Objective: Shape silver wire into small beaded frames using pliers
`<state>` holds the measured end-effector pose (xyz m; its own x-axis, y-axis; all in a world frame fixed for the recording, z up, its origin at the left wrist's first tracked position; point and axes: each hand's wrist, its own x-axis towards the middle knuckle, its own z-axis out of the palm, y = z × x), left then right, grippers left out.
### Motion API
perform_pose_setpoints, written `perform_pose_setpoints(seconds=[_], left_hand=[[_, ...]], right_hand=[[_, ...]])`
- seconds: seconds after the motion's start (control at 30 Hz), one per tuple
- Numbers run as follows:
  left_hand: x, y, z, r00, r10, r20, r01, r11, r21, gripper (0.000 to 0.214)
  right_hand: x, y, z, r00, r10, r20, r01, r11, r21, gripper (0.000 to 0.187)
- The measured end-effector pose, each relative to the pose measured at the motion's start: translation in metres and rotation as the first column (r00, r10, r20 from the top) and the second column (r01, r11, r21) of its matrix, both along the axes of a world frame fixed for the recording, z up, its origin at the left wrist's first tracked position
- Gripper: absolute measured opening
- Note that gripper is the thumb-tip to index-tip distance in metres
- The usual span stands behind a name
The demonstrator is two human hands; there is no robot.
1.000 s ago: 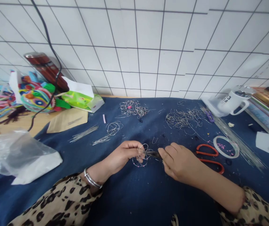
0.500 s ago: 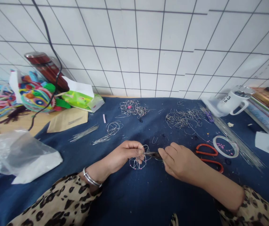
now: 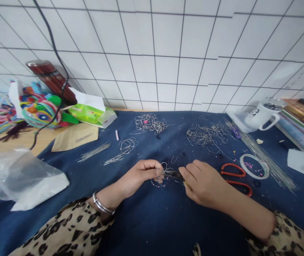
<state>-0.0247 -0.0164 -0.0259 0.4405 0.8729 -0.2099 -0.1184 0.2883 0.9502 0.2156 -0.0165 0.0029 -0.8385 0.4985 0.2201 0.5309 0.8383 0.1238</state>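
Observation:
My left hand (image 3: 147,172) pinches a small round wire ornament (image 3: 159,184) with pink beads along its rim. Wire loops stick up above the fingertips. A pair of pliers (image 3: 175,175) is gripped in my right hand (image 3: 202,183), its jaws reaching to the wire beside my left fingers. Whether the jaws are closed on the wire is too small to make out. Behind my hands lies a bent bit of wire (image 3: 174,159). To the right of my right hand are red-handled scissors (image 3: 233,170), partly hidden by the forearm.
On the blue cloth (image 3: 152,227) lie tangled wire (image 3: 207,135), beaded wire shapes (image 3: 146,122), straight wires (image 3: 95,152) and a ring-shaped dish (image 3: 267,170) with pink beads. A white mug (image 3: 264,113) stands back right. At left are a plastic bag (image 3: 34,181) and a red flask (image 3: 50,80).
The wire ornament has turned and tilted in my left fingers, so its rim shows at a different angle. My right hand and the pliers have rotated slightly.

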Motion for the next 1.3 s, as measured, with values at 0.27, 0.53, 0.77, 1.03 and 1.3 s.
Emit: perform_pose_setpoints(seconds=[0.27,0.53,0.77,1.03,1.3], left_hand=[[0.0001,0.0005,-0.0009,1.0,0.0,0.028,0.001,0.999,-0.041,0.008],[-0.0013,0.0005,0.0002,0.999,-0.012,0.03,0.013,0.999,-0.05,0.009],[-0.0007,0.0004,0.0004,0.999,-0.016,0.044,0.018,0.998,-0.067,0.008],[0.0,-0.0006,0.0035,0.996,-0.002,0.089,0.015,0.989,-0.149,0.006],[0.0009,-0.0021,0.006,0.996,0.014,0.084,-0.003,0.992,-0.129,0.008]], right_hand=[[-0.0003,-0.0011,-0.0017,1.0,-0.013,0.019,0.014,0.999,-0.034,0.036],[0.0002,-0.0026,-0.0008,0.999,-0.008,0.036,0.008,1.0,-0.004,0.036],[0.0006,-0.0035,0.0006,0.999,0.01,0.051,-0.011,0.999,0.038,0.035],[0.0017,0.0,-0.0014,1.0,0.021,0.019,-0.021,1.0,-0.005,0.035],[0.0018,0.0047,-0.0032,0.992,-0.035,-0.123,0.0,0.962,-0.273,0.03]])
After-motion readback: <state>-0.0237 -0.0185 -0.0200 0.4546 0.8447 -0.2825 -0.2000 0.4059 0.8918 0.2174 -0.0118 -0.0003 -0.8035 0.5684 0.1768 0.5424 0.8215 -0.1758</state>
